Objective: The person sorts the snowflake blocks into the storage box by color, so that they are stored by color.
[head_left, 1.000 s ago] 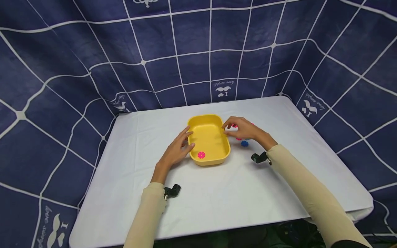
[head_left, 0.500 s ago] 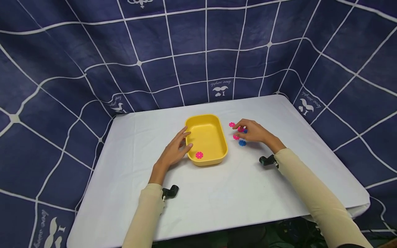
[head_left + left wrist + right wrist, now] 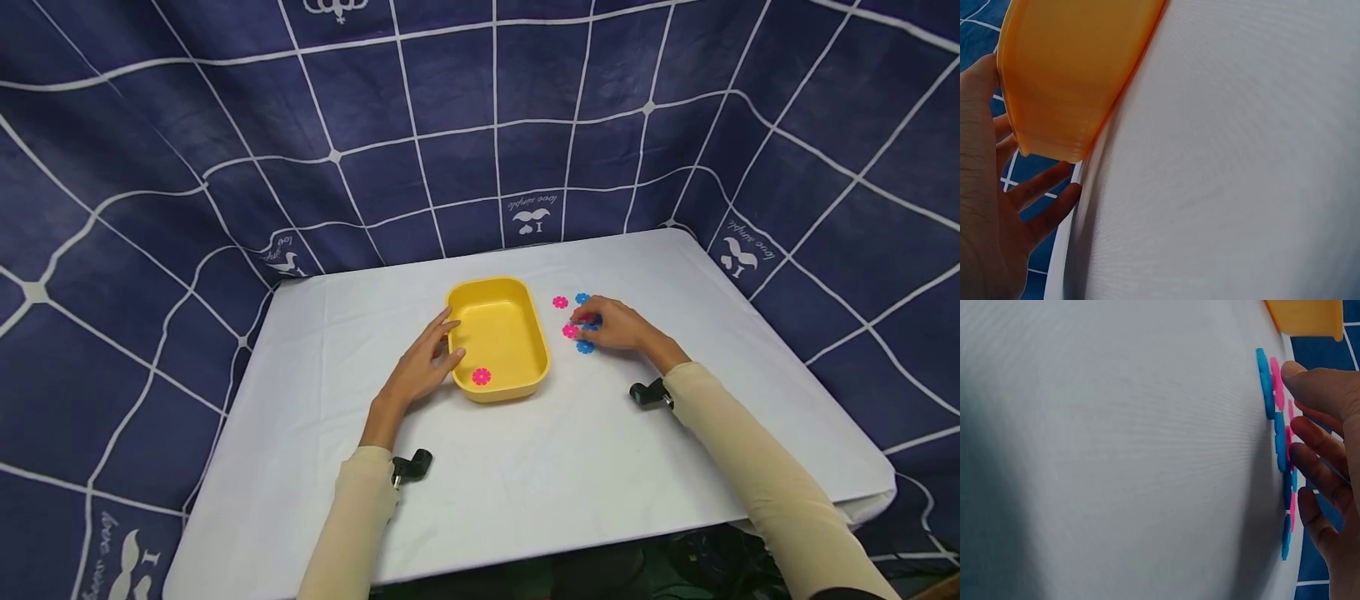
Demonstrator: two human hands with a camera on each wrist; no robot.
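The yellow tray (image 3: 498, 333) is best steadied by the spread left hand (image 3: 417, 371) at its left rim, while one of the flowers (image 3: 570, 332) on the desk (image 3: 487, 483) to its right is lifted edge-first by the right hand (image 3: 618, 323), whose thumb and fingers are parted.

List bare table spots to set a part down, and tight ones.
Bare: white tabletop between the forearms, from the yellow tray to the near edge; left of the left hand; a strip behind the tray, up to the curtain.
Crowded: right of the tray, where pink and blue flower pieces cluster at the right hand.
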